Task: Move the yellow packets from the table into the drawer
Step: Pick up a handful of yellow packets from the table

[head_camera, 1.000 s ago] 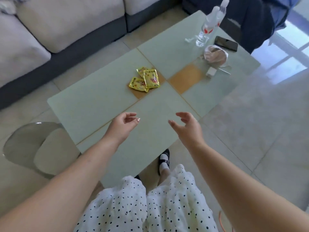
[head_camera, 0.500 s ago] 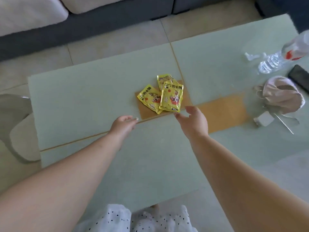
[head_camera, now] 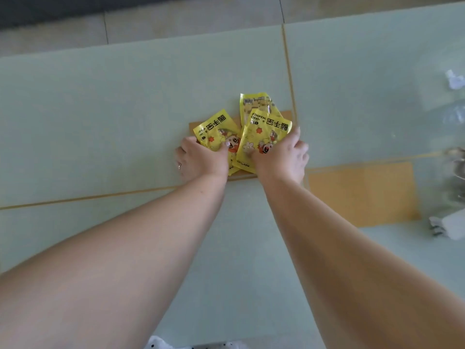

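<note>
Left hand (head_camera: pixel 201 158) pinched the left glossy yellow foil packet (head_camera: pixel 216 131), right hand (head_camera: pixel 281 157) gripped the overlapping one (head_camera: pixel 264 137); the loose third packet (head_camera: pixel 254 103) beyond both could get left behind.

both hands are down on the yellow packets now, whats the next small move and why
Probably close both hands and gather the packets into one bunch before lifting. The left hand has its thumb on the left packet, the right hand covers the near edge of the right packet, and a third packet lies partly under that one, untouched. All still lie on the table; no drawer is in view.
</note>
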Tool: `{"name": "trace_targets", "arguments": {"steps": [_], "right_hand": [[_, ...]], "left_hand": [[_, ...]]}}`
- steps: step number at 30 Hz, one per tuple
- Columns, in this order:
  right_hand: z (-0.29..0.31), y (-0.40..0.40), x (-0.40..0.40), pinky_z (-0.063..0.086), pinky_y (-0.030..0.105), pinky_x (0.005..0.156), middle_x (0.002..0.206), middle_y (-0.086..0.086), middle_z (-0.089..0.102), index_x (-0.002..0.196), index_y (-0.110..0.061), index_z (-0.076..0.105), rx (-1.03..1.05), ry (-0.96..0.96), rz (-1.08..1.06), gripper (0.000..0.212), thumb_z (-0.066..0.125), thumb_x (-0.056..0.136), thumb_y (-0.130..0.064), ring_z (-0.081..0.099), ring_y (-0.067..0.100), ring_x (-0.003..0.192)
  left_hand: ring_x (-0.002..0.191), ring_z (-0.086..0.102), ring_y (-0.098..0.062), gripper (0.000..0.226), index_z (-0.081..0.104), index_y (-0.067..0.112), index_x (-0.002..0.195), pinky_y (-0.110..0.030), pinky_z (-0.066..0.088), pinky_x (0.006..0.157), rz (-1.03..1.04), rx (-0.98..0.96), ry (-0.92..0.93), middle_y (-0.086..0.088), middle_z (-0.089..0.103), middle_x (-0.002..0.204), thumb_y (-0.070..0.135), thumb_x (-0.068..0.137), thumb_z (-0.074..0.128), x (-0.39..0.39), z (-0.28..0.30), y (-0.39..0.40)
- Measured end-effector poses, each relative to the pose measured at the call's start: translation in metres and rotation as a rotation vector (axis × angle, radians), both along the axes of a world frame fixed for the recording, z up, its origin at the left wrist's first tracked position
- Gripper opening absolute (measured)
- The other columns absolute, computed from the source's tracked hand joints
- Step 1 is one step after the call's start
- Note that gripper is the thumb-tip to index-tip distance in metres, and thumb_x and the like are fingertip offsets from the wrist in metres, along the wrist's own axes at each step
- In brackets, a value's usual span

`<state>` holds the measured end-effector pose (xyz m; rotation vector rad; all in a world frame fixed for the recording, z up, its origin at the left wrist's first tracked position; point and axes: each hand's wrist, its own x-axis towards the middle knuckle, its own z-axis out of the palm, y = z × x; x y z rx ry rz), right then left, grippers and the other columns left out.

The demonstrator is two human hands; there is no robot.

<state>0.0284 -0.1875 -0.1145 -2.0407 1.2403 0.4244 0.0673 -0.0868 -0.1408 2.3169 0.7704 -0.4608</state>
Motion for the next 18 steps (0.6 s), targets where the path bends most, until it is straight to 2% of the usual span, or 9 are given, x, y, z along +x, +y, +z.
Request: {"name": "trace_targets", "arguments": {"steps": [3,6,8,10,12,14,18], "right_hand": [[-0.006,-0.002,0.007,0.036,0.043,0.104,0.144,0.009,0.039,0.151,-0.02,-0.005,0.014,-0.008,0.049,0.109,0.074,0.078,-0.037,0.039,0.031,0.132],[-0.005,0.003,-0.002,0.046,0.041,0.093,0.12,0.001,0.06,0.151,-0.025,0.0,0.071,-0.061,0.014,0.1,0.071,0.081,-0.03,0.056,0.03,0.113],[-0.001,0.006,-0.018,0.047,0.034,0.083,0.104,-0.002,0.062,0.146,-0.027,0.019,0.096,-0.06,-0.025,0.083,0.071,0.082,-0.029,0.059,0.028,0.104],[0.004,0.003,-0.039,0.044,0.029,0.072,0.096,-0.003,0.062,0.125,-0.021,0.046,0.12,-0.038,-0.058,0.051,0.071,0.081,-0.031,0.059,0.025,0.093],[0.008,-0.004,-0.055,0.038,0.026,0.059,0.082,-0.006,0.059,0.103,-0.016,0.057,0.143,-0.023,-0.069,0.03,0.069,0.082,-0.034,0.056,0.02,0.079],[0.01,-0.013,-0.061,0.032,0.025,0.051,0.074,-0.004,0.058,0.09,-0.011,0.063,0.174,-0.033,-0.094,0.026,0.068,0.083,-0.036,0.052,0.019,0.068],[0.016,-0.024,-0.047,0.038,0.026,0.057,0.076,0.002,0.064,0.086,-0.007,0.067,0.229,-0.139,-0.187,0.027,0.068,0.082,-0.034,0.052,0.017,0.064]], "left_hand": [[0.121,0.047,-0.025,0.063,0.047,0.018,0.121,-0.038,0.038,0.099,0.006,0.006,-0.015,-0.002,0.049,0.129,0.048,0.072,0.074,-0.003,-0.002,-0.001],[0.112,0.052,-0.027,0.056,0.046,0.017,0.114,-0.043,0.041,0.097,0.007,-0.036,-0.058,-0.002,0.054,0.121,0.041,0.073,0.076,-0.005,0.0,0.003],[0.104,0.056,-0.028,0.047,0.046,0.016,0.106,-0.045,0.045,0.091,0.01,-0.12,-0.099,-0.004,0.056,0.114,0.033,0.074,0.076,-0.008,0.0,0.009],[0.096,0.059,-0.029,0.036,0.046,0.019,0.097,-0.045,0.049,0.085,0.008,-0.178,-0.141,-0.007,0.06,0.107,0.026,0.075,0.075,-0.009,0.002,0.017],[0.089,0.06,-0.026,0.032,0.047,0.021,0.093,-0.044,0.051,0.082,0.013,-0.202,-0.179,-0.005,0.062,0.099,0.022,0.076,0.074,-0.009,0.004,0.028],[0.084,0.058,-0.021,0.03,0.048,0.021,0.094,-0.041,0.051,0.082,0.016,-0.227,-0.195,0.0,0.06,0.094,0.017,0.077,0.073,-0.006,0.007,0.038],[0.091,0.063,-0.022,0.029,0.049,0.024,0.097,-0.041,0.052,0.084,-0.001,-0.279,-0.195,0.001,0.065,0.098,0.015,0.079,0.07,0.001,0.012,0.051]]}}
